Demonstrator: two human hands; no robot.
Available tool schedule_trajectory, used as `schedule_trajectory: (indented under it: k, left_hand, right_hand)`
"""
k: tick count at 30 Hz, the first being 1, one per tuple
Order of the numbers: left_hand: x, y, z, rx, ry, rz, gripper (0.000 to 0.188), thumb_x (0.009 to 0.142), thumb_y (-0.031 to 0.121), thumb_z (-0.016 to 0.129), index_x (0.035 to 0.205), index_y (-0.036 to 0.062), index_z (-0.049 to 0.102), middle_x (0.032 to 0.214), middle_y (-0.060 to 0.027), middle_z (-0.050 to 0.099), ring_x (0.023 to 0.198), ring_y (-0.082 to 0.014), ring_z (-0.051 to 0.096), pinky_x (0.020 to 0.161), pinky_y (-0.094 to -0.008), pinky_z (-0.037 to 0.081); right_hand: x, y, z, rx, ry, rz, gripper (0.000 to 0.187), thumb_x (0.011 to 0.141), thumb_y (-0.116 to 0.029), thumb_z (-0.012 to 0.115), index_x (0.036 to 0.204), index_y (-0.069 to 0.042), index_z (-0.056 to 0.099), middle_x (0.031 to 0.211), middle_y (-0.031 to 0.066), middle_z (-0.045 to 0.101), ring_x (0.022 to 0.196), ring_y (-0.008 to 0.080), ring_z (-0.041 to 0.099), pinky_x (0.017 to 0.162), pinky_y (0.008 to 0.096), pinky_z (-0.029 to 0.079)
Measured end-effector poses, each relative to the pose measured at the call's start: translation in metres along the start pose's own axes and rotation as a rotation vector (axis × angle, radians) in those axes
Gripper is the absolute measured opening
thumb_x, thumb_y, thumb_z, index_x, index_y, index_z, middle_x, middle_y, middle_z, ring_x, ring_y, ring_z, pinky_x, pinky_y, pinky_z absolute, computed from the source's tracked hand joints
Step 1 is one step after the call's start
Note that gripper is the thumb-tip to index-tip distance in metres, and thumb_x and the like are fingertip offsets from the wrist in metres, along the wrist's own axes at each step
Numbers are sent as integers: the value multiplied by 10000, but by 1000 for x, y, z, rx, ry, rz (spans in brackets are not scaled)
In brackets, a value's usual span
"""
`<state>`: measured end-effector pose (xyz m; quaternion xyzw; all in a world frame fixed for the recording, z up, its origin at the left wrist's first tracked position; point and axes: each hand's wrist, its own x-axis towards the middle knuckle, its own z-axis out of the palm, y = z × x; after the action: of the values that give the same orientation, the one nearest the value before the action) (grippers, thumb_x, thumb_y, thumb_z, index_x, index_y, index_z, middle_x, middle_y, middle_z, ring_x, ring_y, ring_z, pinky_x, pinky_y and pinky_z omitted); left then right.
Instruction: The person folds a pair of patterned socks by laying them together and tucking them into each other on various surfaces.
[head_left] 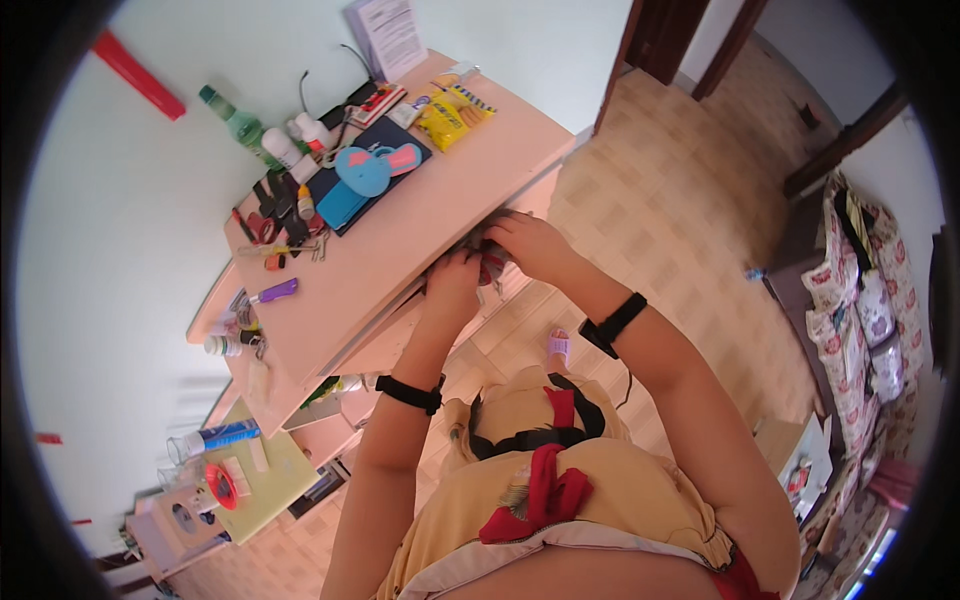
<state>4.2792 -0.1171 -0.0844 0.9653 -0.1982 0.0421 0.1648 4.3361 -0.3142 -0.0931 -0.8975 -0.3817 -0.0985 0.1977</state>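
Note:
Both of my hands are at an opened drawer (400, 305) just under the top of the pink cabinet (400, 240). My left hand (455, 287) is curled over the drawer's front, its fingertips hidden inside. Further along to the right, my right hand (532, 243) reaches in with bent fingers. Between the two hands shows a bundle of grey and red things (490, 268), too small and shaded to name. Both hands look closed at this bundle; what each one grips is hidden.
On the cabinet top lie a blue fan-like thing (365, 172), a yellow snack packet (445, 120), a green bottle (240, 125), and a purple-handled tool (275, 291). A lower yellow-green table (275, 480) stands at left. A floral-covered sofa (860, 320) is at right.

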Motion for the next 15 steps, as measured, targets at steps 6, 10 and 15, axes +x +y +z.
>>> schedule_trajectory:
  k: [6,10,15]
  left_hand:
    - [7,3,-15,-123,-138,-84,395,689,-68,576,1062,28,663,1120,-164,628,1067,-363,575,922,-444,463]
    - [7,0,-15,-101,-131,-58,348,690,-56,587,1017,29,671,1064,-164,641,1027,-359,595,891,-430,480]
    - [10,-3,-10,-108,-171,-20,258,690,-10,640,945,30,652,1017,-173,635,960,-349,624,840,-426,511]
  right_hand:
    - [0,-11,-5,110,-61,68,423,759,-22,663,1162,-98,558,1143,112,618,1094,315,578,898,402,500]
    - [5,-15,-23,111,-210,98,426,754,2,654,1161,-97,577,1136,105,629,1120,303,573,894,398,508]
    - [14,-11,-34,79,-369,77,428,738,-19,686,1149,-88,589,1068,127,650,1049,329,596,857,427,511]
